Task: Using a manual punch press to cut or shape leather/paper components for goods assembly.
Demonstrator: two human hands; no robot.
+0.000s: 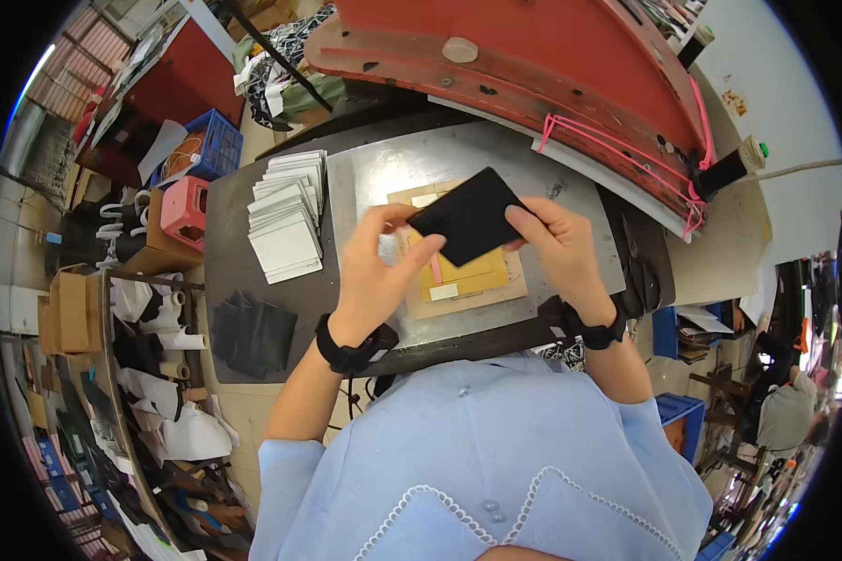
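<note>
Centrally, a black panel (472, 213) is held between both hands, apparently raised over the die area of the tabletop (234, 192). Its long axis is slanted from near left to far right; its short edges are faced toward near right and far left only roughly, the whole being tilted in plan. By the left hand (370, 276) the left end is pinched, thumb laid on the upper face and fingers at the far edge. By the right hand (563, 251) the right corner is clamped, thumb on top, fingers partly hidden beneath. Neither grip is nearer: contact is made by both.

Below, a yellow plate (488, 279) is seen on a tan board (516, 288), partly covered by the panel; the gap in height cannot be told. A pink strip (436, 271) is noted near the left thumb. Under the board, a metal sheet (374, 168) is spread. Farther left, white cards (290, 251) are fanned in a pile; nearer, dark sheets (253, 335) are stacked. At the far side, a red machine (543, 56) is placed.
</note>
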